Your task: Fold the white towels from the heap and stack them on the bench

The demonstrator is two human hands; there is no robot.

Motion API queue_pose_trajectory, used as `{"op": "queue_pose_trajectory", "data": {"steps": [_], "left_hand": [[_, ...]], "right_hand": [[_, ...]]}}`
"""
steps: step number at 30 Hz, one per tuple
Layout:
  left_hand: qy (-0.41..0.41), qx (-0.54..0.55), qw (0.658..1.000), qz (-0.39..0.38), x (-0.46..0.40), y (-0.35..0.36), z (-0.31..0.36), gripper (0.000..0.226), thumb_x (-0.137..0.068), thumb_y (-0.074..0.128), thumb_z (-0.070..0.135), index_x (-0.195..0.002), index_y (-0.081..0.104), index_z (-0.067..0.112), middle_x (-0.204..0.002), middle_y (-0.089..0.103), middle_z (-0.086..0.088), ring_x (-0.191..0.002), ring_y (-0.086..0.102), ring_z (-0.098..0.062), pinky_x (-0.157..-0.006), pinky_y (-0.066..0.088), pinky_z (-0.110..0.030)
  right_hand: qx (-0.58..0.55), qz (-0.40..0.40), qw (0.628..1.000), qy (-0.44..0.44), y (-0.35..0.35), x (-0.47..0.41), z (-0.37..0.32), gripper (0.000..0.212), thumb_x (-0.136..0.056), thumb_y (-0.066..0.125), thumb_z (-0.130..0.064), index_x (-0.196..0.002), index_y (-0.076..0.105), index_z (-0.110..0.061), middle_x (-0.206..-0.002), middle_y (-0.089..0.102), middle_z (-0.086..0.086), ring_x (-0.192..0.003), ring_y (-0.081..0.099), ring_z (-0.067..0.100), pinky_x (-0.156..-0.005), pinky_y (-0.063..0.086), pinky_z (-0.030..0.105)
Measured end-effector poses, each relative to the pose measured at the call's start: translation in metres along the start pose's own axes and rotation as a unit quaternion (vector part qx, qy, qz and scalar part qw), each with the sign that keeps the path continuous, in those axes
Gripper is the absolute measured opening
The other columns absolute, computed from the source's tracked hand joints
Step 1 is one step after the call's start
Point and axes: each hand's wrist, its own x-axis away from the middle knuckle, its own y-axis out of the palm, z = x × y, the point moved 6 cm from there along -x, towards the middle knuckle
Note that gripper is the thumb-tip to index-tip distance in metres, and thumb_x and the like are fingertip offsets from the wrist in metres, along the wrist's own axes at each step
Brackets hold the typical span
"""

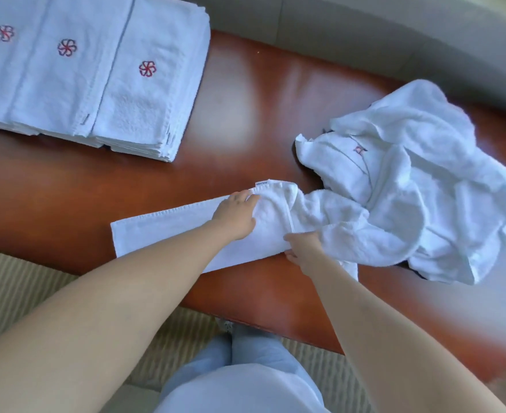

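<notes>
White terry towel half-folded on a glossy red-brown bench, both hands on it.

Nearest the camera, pale blue trousers (245,383) stand over a ribbed beige carpet (22,293); above them the right hand (303,248) pinches the near edge of the towel being folded (168,231), thumb on top and fingers tucked beneath the cloth, while the left hand (235,216) lies flat on it with fingers straight, pressing near the far hem (a small label shows at that corner). The towel lies as a long strip along the bench (260,114), its right end touching the rumpled heap (409,189) of unfolded towels. Far left, well apart, sit three stacks of folded towels (81,76), overlapping, each top showing a red pinwheel emblem.
</notes>
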Motion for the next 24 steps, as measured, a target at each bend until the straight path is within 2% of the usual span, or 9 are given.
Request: {"op": "queue_pose_trajectory", "data": {"steps": [2, 5, 7, 9, 11, 14, 16, 19, 24], "left_hand": [[0.031, -0.003, 1.0, 0.006, -0.011, -0.007, 0.017, 0.065, -0.098, 0.052, 0.016, -0.158, 0.028, 0.023, -0.166, 0.021, -0.004, -0.148, 0.025, -0.03, -0.114, 0.036, -0.042], [0.092, -0.05, 0.994, 0.016, -0.02, -0.019, 0.039, 0.078, -0.092, 0.048, 0.0, -0.159, 0.027, 0.035, -0.166, 0.015, 0.0, -0.149, 0.022, -0.028, -0.112, 0.036, -0.038], [0.149, -0.118, 0.982, 0.014, -0.024, -0.026, 0.055, 0.09, -0.087, 0.049, -0.007, -0.159, 0.025, 0.041, -0.167, 0.009, 0.0, -0.151, 0.016, -0.028, -0.114, 0.032, -0.038], [0.204, -0.18, 0.962, 0.004, -0.027, -0.033, 0.068, 0.095, -0.084, 0.052, -0.011, -0.157, 0.027, 0.046, -0.168, 0.004, 0.001, -0.153, 0.008, -0.028, -0.119, 0.024, -0.041], [0.257, -0.24, 0.936, -0.012, -0.03, -0.037, 0.076, 0.085, -0.086, 0.056, -0.006, -0.15, 0.039, 0.048, -0.168, 0.004, 0.001, -0.154, 0.004, -0.028, -0.122, 0.018, -0.042], [0.293, -0.338, 0.893, -0.05, -0.035, -0.039, 0.074, 0.046, -0.093, 0.061, 0.014, -0.127, 0.062, 0.046, -0.169, 0.009, 0.002, -0.155, 0.005, -0.027, -0.123, 0.014, -0.044], [0.278, -0.362, 0.888, -0.064, -0.038, -0.047, 0.066, 0.032, -0.094, 0.062, 0.021, -0.116, 0.069, 0.043, -0.168, 0.017, 0.004, -0.155, 0.008, -0.027, -0.122, 0.014, -0.044], [0.265, -0.381, 0.885, -0.051, -0.041, -0.062, 0.055, 0.03, -0.089, 0.064, 0.018, -0.111, 0.07, 0.037, -0.163, 0.028, 0.007, -0.153, 0.014, -0.024, -0.121, 0.017, -0.044], [0.278, -0.408, 0.869, -0.034, -0.038, -0.084, 0.048, 0.024, -0.083, 0.061, 0.018, -0.102, 0.062, 0.033, -0.149, 0.046, 0.015, -0.149, 0.024, -0.017, -0.118, 0.023, -0.037]], "right_hand": [[-0.044, -0.028, 0.998, 0.033, 0.001, 0.0, 0.003, 0.023, -0.087, 0.069, -0.011, -0.106, 0.058, -0.008, -0.089, 0.068, 0.007, -0.071, 0.065, 0.017, -0.069, 0.061, 0.029], [-0.022, -0.083, 0.996, 0.032, 0.004, 0.006, -0.001, 0.006, -0.085, 0.07, -0.015, -0.088, 0.068, -0.01, -0.071, 0.066, 0.0, -0.065, 0.064, 0.011, -0.064, 0.06, 0.022], [0.023, -0.12, 0.993, -0.005, 0.008, 0.011, -0.012, 0.008, -0.082, 0.069, -0.014, -0.079, 0.062, -0.012, -0.067, 0.058, 0.001, -0.057, 0.057, 0.012, -0.06, 0.055, 0.023], [0.086, -0.147, 0.982, -0.08, 0.015, 0.017, -0.027, 0.017, -0.079, 0.065, -0.012, -0.076, 0.049, -0.014, -0.071, 0.048, 0.004, -0.057, 0.049, 0.017, -0.059, 0.046, 0.03], [0.206, -0.151, 0.95, -0.177, 0.022, 0.024, -0.041, 0.019, -0.078, 0.065, -0.015, -0.077, 0.046, -0.015, -0.075, 0.045, 0.001, -0.065, 0.046, 0.019, -0.063, 0.04, 0.033], [0.296, -0.181, 0.905, -0.245, 0.029, 0.035, -0.048, 0.02, -0.076, 0.066, -0.021, -0.074, 0.046, -0.025, -0.071, 0.04, -0.007, -0.062, 0.041, 0.014, -0.059, 0.036, 0.029], [0.29, -0.204, 0.902, -0.246, 0.026, 0.039, -0.046, 0.024, -0.073, 0.066, -0.022, -0.068, 0.044, -0.03, -0.067, 0.038, -0.011, -0.059, 0.039, 0.012, -0.059, 0.035, 0.028], [0.28, -0.215, 0.902, -0.249, 0.018, 0.042, -0.045, 0.017, -0.073, 0.067, -0.021, -0.073, 0.053, -0.031, -0.068, 0.042, -0.011, -0.062, 0.042, 0.011, -0.063, 0.038, 0.028], [0.267, -0.197, 0.908, -0.255, 0.007, 0.046, -0.05, 0.018, -0.071, 0.068, -0.021, -0.085, 0.058, -0.015, -0.069, 0.045, -0.008, -0.062, 0.044, 0.013, -0.063, 0.039, 0.029]]}}
